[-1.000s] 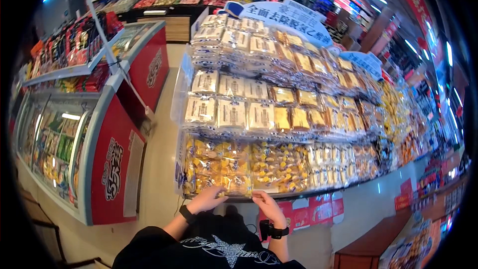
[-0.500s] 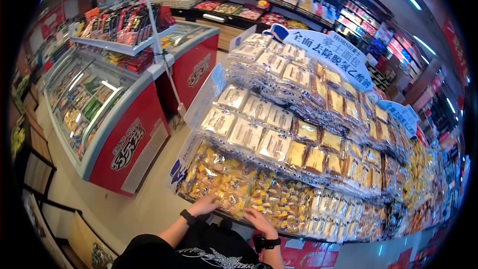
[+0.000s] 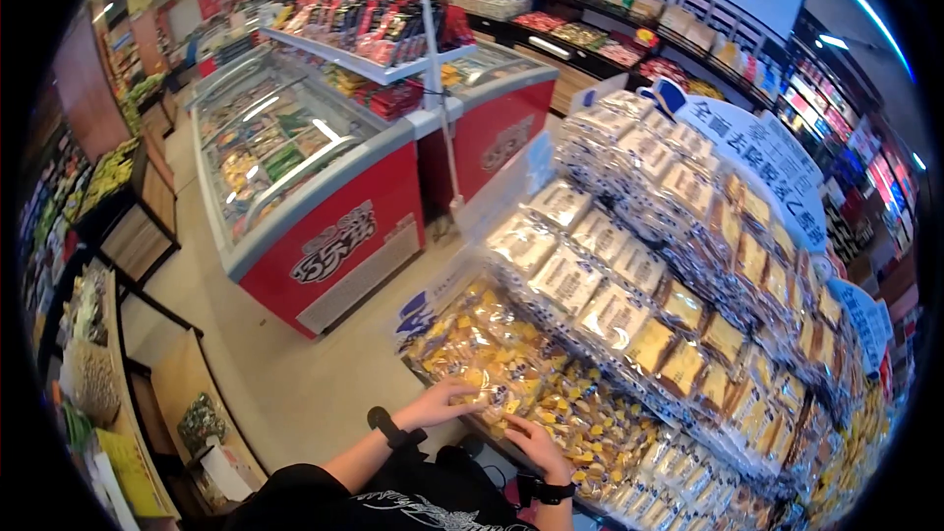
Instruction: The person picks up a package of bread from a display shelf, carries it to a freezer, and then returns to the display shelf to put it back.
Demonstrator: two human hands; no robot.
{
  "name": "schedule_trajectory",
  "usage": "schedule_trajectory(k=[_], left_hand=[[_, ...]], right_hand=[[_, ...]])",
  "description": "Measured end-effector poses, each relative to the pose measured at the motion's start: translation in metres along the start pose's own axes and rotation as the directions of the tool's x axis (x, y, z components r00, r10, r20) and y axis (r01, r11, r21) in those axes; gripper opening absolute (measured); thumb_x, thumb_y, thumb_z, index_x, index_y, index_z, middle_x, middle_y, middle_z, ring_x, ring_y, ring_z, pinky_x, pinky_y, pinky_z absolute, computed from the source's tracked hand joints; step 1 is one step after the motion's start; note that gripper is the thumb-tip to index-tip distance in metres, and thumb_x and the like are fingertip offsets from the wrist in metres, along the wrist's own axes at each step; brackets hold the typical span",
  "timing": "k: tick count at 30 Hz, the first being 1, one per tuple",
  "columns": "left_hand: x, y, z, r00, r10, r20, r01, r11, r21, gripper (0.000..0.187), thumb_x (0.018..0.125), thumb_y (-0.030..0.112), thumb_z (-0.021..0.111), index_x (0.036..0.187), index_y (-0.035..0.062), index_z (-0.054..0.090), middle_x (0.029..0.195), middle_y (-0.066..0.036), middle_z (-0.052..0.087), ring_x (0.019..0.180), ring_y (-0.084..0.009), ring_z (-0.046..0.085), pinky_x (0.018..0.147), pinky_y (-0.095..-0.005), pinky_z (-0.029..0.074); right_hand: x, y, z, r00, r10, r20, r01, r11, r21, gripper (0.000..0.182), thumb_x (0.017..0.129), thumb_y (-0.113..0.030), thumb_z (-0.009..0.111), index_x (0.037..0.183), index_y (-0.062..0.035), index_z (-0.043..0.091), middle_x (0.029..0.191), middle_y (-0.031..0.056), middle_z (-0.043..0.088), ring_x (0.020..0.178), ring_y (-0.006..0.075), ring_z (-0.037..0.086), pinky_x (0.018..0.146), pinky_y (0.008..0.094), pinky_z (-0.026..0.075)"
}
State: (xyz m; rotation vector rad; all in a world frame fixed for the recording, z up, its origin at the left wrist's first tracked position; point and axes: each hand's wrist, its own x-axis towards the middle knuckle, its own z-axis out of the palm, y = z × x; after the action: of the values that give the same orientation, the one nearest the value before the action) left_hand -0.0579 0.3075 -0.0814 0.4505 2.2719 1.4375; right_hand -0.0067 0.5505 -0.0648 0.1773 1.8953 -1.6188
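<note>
Where the head view looks down on the bread display, the left hand (image 3: 441, 405) and the right hand (image 3: 539, 448) reach to the near edge of the orange-and-yellow packets (image 3: 487, 320), palms turned towards each other. Both sets of fingers are loosely bent, not clenched. Whether they pinch any wrap I can't tell from here; the tips are on or just beside the nearest packets, with a small gap between the two hands.

The packets lie just ahead of the left fingertips and spread away beyond them. To the right of the right fingers begin smaller yellow packets (image 3: 575, 423), and farther past both hands rise the white-wrapped packs (image 3: 567, 280).

Going by looks, each packet should be light, its shiny film slick and crinkly, the filling soft and easily squashed. I'd take one low on both sides, fingers flat and slightly under it, rather than squeeze the middle; a tug at loose film could let it slip or tear.
</note>
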Motion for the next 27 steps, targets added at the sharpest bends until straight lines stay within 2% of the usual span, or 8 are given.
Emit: schedule_trajectory(k=[2, 4, 9, 11, 17, 21, 23, 27], left_hand=[[-0.015, -0.001, -0.008, 0.996, 0.045, -0.077, -0.043, 0.999, 0.029, 0.045, 0.087, 0.036, 0.062, 0.12, 0.0065, 0.059, 0.123, -0.017, 0.052, 0.116, -0.0299, 0.048, 0.098, -0.0366, 0.039], [-0.032, 0.021, -0.027, 0.988, 0.104, -0.11, -0.103, 0.995, 0.019, 0.039, 0.088, 0.029, 0.062, 0.123, 0.0122, 0.058, 0.122, -0.013, 0.048, 0.118, -0.0261, 0.044, 0.099, -0.035, 0.038], [-0.095, 0.058, -0.074, 0.956, 0.072, -0.286, -0.088, 0.995, -0.045, 0.034, 0.088, 0.021, 0.061, 0.121, 0.012, 0.059, 0.12, -0.012, 0.049, 0.114, -0.0257, 0.047, 0.098, -0.0351, 0.038], [-0.121, 0.06, -0.09, 0.92, 0.089, -0.383, -0.103, 0.995, -0.016, 0.032, 0.087, 0.021, 0.061, 0.118, 0.012, 0.059, 0.116, -0.011, 0.052, 0.107, -0.0246, 0.051, 0.09, -0.0326, 0.044], [-0.207, 0.044, -0.133, 0.767, 0.006, -0.641, -0.082, 0.993, -0.088, 0.02, 0.084, 0.012, 0.064, 0.103, 0.0085, 0.063, 0.107, -0.007, 0.051, 0.1, -0.0202, 0.053, 0.088, -0.0315, 0.043], [-0.267, 0.016, -0.163, 0.677, -0.063, -0.733, -0.036, 0.992, -0.118, 0.015, 0.083, 0.011, 0.065, 0.098, 0.0078, 0.063, 0.103, -0.007, 0.053, 0.096, -0.0202, 0.054, 0.086, -0.0312, 0.044], [-0.299, 0.004, -0.179, 0.636, -0.009, -0.771, -0.019, 0.999, -0.027, 0.011, 0.082, 0.01, 0.065, 0.092, 0.0069, 0.063, 0.098, -0.007, 0.054, 0.094, -0.0201, 0.054, 0.084, -0.0311, 0.043], [-0.36, -0.013, -0.205, 0.56, -0.012, -0.828, -0.037, 0.999, -0.039, 0.011, 0.082, 0.011, 0.065, 0.093, 0.0085, 0.064, 0.096, -0.006, 0.055, 0.09, -0.0182, 0.055, 0.079, -0.0288, 0.045]], right_hand=[[-0.001, -0.013, 0.002, 0.996, -0.084, -0.03, 0.084, 0.996, 0.016, 0.042, 0.088, -0.019, 0.062, 0.126, -0.0017, 0.055, 0.112, 0.0095, 0.062, 0.096, 0.0133, 0.056, 0.083, 0.0262, 0.045], [0.001, -0.027, 0.007, 0.986, -0.164, -0.01, 0.164, 0.986, -0.014, 0.041, 0.088, -0.017, 0.062, 0.125, -0.0018, 0.055, 0.115, 0.0096, 0.061, 0.098, 0.0132, 0.056, 0.084, 0.0263, 0.045], [0.003, -0.085, 0.041, 0.936, -0.347, 0.055, 0.349, 0.936, -0.04, 0.033, 0.087, -0.011, 0.058, 0.117, 0.0007, 0.061, 0.111, 0.0087, 0.063, 0.101, 0.0158, 0.057, 0.091, 0.0284, 0.042], [0.004, -0.106, 0.065, 0.897, -0.431, 0.098, 0.437, 0.898, -0.045, 0.031, 0.085, -0.008, 0.058, 0.114, 0.0016, 0.063, 0.11, 0.0097, 0.063, 0.101, 0.0167, 0.057, 0.091, 0.0285, 0.041], [0.024, -0.138, 0.163, 0.811, -0.509, 0.288, 0.539, 0.842, -0.032, 0.03, 0.084, -0.007, 0.059, 0.113, 0.0015, 0.063, 0.11, 0.0106, 0.061, 0.101, 0.0177, 0.056, 0.09, 0.0279, 0.042], [0.034, -0.155, 0.237, 0.766, -0.509, 0.392, 0.566, 0.824, -0.036, 0.03, 0.085, -0.007, 0.058, 0.113, 0.0017, 0.062, 0.111, 0.012, 0.061, 0.101, 0.0179, 0.056, 0.089, 0.0275, 0.042], [0.042, -0.156, 0.273, 0.748, -0.52, 0.412, 0.573, 0.819, -0.007, 0.03, 0.085, -0.008, 0.057, 0.112, 0.0027, 0.063, 0.11, 0.0114, 0.062, 0.101, 0.0161, 0.055, 0.089, 0.0266, 0.041], [0.049, -0.171, 0.343, 0.711, -0.481, 0.513, 0.535, 0.844, 0.049, 0.03, 0.086, -0.009, 0.056, 0.112, 0.0035, 0.063, 0.109, 0.0113, 0.062, 0.1, 0.0162, 0.055, 0.09, 0.0268, 0.04]])
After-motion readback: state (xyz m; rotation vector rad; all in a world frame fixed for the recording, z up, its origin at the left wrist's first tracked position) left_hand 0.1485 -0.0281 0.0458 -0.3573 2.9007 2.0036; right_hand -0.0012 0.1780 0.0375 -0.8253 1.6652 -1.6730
